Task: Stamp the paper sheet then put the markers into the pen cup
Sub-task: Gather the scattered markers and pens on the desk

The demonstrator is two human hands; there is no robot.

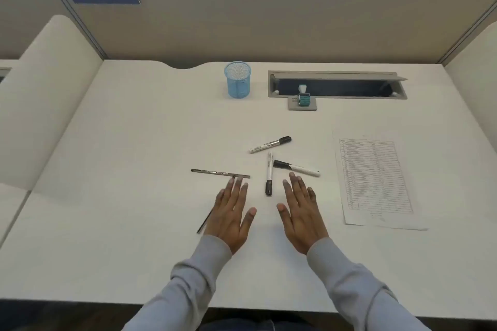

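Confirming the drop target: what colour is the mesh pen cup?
Light blue; the pen cup shows clearly in the head view.

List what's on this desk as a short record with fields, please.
hands: left hand and right hand flat on the desk, holding nothing
markers: three white ones with black caps, loose near the fingertips
thin pens: one ahead of the left hand, another partly under it
cup: blue mesh, at the back, looks empty
stamp: on its pad, right of the cup
paper: printed sheet, far right
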